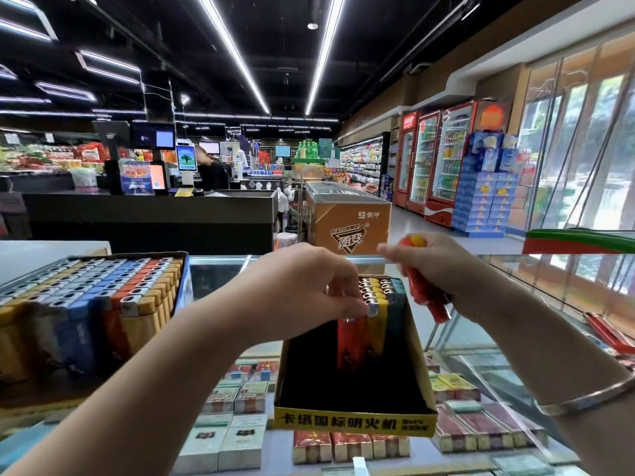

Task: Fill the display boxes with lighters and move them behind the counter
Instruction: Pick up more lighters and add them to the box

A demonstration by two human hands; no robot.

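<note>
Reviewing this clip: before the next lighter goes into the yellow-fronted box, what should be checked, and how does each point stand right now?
1. Left hand pinching the orange lighter at its top: ok.
2. Orange lighter upright beside the yellow row: ok.
3. Free space in the display box: ok, near half bare.
4. Right hand holding spare red lighters: ok.
5. Box sitting flat on the glass counter: ok.
6. Full box on the left moved behind counter: not ok.

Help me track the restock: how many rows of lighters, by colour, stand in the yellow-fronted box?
Orange lighter row: 1
Yellow lighter row: 1
Teal lighter row: 1
Total: 3 rows
</note>
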